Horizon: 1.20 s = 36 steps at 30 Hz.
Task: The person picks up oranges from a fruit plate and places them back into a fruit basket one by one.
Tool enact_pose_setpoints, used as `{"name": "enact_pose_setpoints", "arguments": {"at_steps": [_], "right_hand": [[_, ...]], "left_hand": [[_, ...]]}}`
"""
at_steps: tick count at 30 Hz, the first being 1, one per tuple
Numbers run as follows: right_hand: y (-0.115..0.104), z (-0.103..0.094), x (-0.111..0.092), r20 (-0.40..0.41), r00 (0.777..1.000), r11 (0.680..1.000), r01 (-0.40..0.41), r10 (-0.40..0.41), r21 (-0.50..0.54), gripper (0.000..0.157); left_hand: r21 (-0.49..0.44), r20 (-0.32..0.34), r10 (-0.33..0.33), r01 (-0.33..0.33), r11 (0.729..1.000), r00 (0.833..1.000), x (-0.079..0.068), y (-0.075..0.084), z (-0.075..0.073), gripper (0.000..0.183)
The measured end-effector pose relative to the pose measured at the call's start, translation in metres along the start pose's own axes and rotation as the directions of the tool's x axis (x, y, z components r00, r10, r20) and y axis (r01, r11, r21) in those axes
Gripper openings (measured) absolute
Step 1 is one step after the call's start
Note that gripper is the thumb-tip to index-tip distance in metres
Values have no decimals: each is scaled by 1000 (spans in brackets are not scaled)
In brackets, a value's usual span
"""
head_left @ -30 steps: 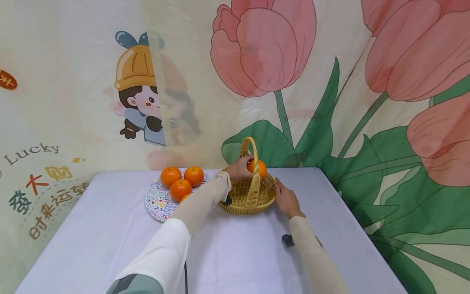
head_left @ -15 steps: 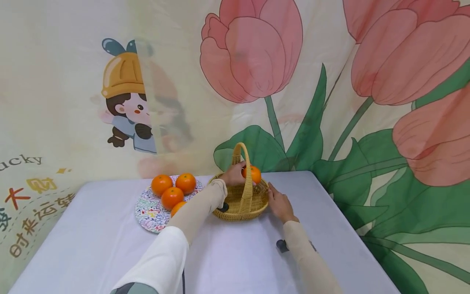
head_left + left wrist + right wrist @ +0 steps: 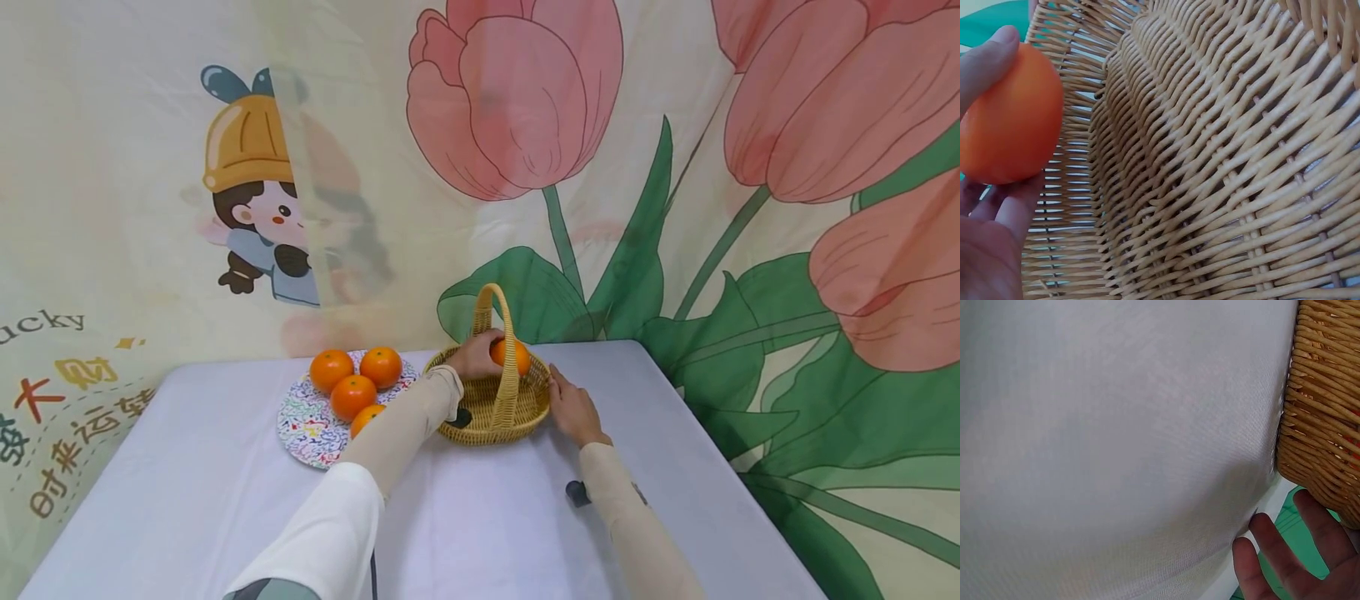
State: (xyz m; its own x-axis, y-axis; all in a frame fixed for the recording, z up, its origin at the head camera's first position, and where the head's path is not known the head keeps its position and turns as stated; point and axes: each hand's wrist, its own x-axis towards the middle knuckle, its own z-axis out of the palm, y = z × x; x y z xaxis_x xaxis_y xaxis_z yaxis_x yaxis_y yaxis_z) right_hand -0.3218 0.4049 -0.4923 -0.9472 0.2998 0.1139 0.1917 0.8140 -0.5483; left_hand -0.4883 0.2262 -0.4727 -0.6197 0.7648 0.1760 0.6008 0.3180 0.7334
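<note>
Clasping an orange, left grip neighbours a relaxed right grip; only the head view shows a plate.

At the left edge, a bare left hand holds a smooth, round orange fruit, its thumb on the upper side and its fingers underneath. Behind and to the right spreads a tan basket of woven wicker, pale glints between its strands. A flat green patch fills the upper left corner.
</note>
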Motion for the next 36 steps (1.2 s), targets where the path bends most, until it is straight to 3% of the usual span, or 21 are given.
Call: {"name": "enact_pose_setpoints", "arguments": {"at_steps": [7, 12, 27, 36], "right_hand": [[-2, 1, 0, -12, 1000, 1000, -12, 12, 8, 50], [-1, 0, -1, -7, 1000, 1000, -18, 18, 16, 51], [-1, 1, 1, -9, 1000, 1000, -13, 13, 10, 50], [0, -1, 1, -1, 1000, 1000, -4, 4, 15, 50]], "left_hand": [[45, 47, 49, -51, 998, 998, 2, -7, 5, 67], [42, 74, 5, -8, 999, 997, -3, -5, 8, 68], [48, 44, 66, -68, 997, 997, -2, -18, 18, 69], [41, 54, 55, -57, 997, 997, 2, -21, 20, 71]]}}
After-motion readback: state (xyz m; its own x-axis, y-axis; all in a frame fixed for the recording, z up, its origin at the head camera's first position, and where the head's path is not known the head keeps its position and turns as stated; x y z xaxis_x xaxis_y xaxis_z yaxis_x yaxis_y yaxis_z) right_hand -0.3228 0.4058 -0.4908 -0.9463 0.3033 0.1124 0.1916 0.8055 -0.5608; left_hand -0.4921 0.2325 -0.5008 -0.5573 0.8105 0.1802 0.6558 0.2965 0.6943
